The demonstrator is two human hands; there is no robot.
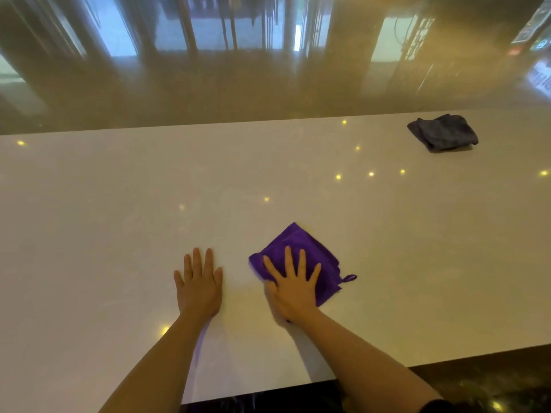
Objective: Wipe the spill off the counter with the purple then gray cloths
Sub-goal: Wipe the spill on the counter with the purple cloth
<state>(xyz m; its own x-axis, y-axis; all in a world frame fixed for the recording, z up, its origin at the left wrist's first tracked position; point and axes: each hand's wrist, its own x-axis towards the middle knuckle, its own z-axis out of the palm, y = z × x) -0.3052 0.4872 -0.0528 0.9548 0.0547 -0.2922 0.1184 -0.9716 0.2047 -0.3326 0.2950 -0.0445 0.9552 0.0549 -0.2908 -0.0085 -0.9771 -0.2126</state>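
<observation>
A folded purple cloth point(304, 245) lies on the pale glossy counter point(119, 204), near its front edge, a small loop sticking out at its right corner. My right hand point(293, 286) presses flat on the cloth with fingers spread. My left hand point(199, 284) rests flat on the bare counter just to the left, fingers apart, holding nothing. A crumpled gray cloth point(443, 132) sits far back on the right, near the counter's far edge. I cannot make out a distinct spill on the surface.
The counter's front edge runs below my forearms, with dark floor point(477, 380) beyond it at the lower right. A dark reflective floor point(238, 84) spreads behind the far edge. Small ceiling-light reflections dot the counter.
</observation>
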